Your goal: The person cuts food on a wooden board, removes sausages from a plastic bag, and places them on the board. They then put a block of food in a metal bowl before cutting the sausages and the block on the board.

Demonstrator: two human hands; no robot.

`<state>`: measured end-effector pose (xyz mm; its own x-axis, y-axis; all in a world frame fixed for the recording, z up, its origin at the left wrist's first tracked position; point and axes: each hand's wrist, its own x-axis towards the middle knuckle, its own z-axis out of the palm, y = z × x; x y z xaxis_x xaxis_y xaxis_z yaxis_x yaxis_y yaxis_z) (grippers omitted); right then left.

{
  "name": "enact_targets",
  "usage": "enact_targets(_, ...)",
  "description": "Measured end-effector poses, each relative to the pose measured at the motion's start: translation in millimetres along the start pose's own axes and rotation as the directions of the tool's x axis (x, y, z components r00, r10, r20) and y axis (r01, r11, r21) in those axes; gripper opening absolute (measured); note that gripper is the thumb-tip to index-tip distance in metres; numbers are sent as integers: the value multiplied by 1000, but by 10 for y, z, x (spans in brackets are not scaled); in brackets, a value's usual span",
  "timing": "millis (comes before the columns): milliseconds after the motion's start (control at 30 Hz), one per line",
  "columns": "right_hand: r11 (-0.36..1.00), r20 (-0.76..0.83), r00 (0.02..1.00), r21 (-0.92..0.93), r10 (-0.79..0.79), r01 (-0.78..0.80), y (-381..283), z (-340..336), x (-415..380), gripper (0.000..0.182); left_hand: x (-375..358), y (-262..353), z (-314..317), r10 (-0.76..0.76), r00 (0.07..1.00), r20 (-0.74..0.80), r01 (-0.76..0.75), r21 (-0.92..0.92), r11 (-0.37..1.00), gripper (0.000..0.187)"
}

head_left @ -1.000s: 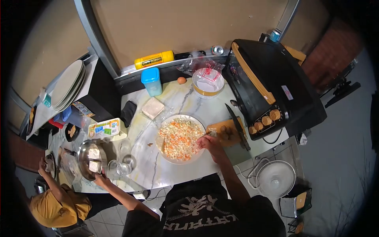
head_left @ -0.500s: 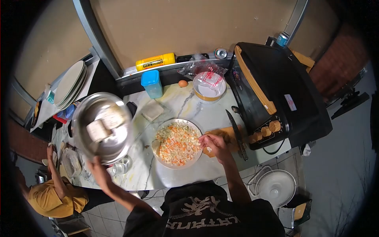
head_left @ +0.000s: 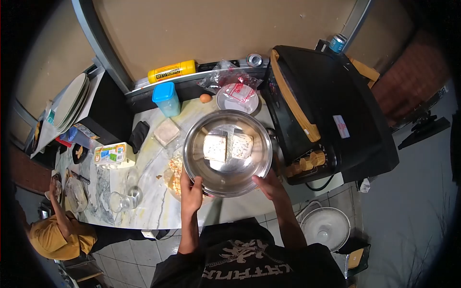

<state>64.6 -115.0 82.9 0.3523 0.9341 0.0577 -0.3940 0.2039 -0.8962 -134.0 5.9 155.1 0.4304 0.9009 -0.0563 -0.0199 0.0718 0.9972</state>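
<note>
A shiny steel bowl (head_left: pixel 225 181) is raised above the counter, with two pale, block-shaped pieces (head_left: pixel 215 147) lying side by side inside. My left hand (head_left: pixel 191 196) grips its near left rim, thumb on top. At the near right rim, my right hand (head_left: pixel 270 186) holds it the same way; the fingers of both hands are hidden beneath. Below and partly covered by the bowl is a dish of chopped orange and white vegetables (head_left: pixel 175 174). The cutting board and knife seen earlier are hidden behind the bowl.
A square pale slab (head_left: pixel 166 132), a blue-lidded container (head_left: pixel 166 100), an egg (head_left: pixel 205 98) and a plastic-covered bowl (head_left: pixel 224 102) stand behind. A black oven (head_left: pixel 336 105) is at right. Left are a glass (head_left: pixel 121 202), a labelled tub (head_left: pixel 114 156) and another person (head_left: pixel 62 235).
The steel bowl has moved from the left to in front of me, over the chopped vegetables. My right hand has left the vegetable dish and taken hold of the bowl's right side.
</note>
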Motion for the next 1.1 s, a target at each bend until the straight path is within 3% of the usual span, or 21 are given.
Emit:
enact_targets(67, 997, -62, 997, -49, 48, -51, -32, 4, -17, 71, -43, -10, 69, -74, 997, 22, 75, -48, 996, 54)
enact_targets(167, 998, -152, 986, 20, 64, -61, 133, -103, -58, 67, -54, -221, 72, 10, 1000, 15, -10, -6, 1000, 57)
enact_targets(233, 994, -173, 980, 68, 96, -85, 58, -39, -73, 65, -6, -290, 12, 168, 977, 132, -193, 208, 959, 64)
enact_targets(267, 989, -199, 972, 110, 123, -102, 25, -16, -67, 63, -27, -298, 8, 168, 978, 124, -191, 213, 958, 64)
enact_targets(333, 989, -213, 968, 82, 134, -119, 98, -68, -54, 61, -71, 47, 133, 346, 938, -25, -228, 706, 671, 74)
enact_targets(433, 985, -222, 960, 78, 169, -156, 64, -37, -13, 58, -56, 380, 199, 463, 886, -37, -260, 787, 560, 90)
enact_targets(467, 980, -218, 957, 99, 191, -173, 46, -16, -1, 57, -5, 437, 199, 463, 885, -42, -254, 790, 558, 90)
enact_targets(533, 972, -185, 960, 144, 210, -185, 169, -79, -10, 57, 107, 517, 192, 348, 855, 385, -515, 715, 473, 96)
enact_targets(567, 963, -159, 962, 188, 223, -192, 231, -97, -13, 58, 179, 442, 181, 257, 821, 510, -569, 694, 441, 98)
enact_targets(600, 962, -154, 962, 193, 225, -194, 233, -73, -3, 58, 233, 367, 191, 254, 823, 508, -566, 699, 437, 98)
enact_targets(667, 963, -187, 950, 153, 251, -224, 197, -17, 8, 56, 320, 205, 254, 182, 834, 521, -546, 827, 135, 91)
enact_targets(733, 970, -178, 957, 122, 229, -210, 192, 3, 26, 55, 447, 2, 264, 143, 841, 522, -538, 835, 118, 87)
enact_targets(800, 978, -175, 963, 87, 204, -192, 156, 6, 59, 53, 529, -118, 297, 31, 877, 480, -481, 877, 27, 95)
enact_targets(933, 975, -202, 956, 104, 213, -195, 176, 4, 40, 49, 611, -149, 317, 97, 856, 509, -516, 854, 69, 78)
enact_targets(1100, 976, -179, 962, 118, 205, -185, 142, 31, 67, 50, 616, -10, 301, 19, 825, 565, -555, 804, 212, 70)
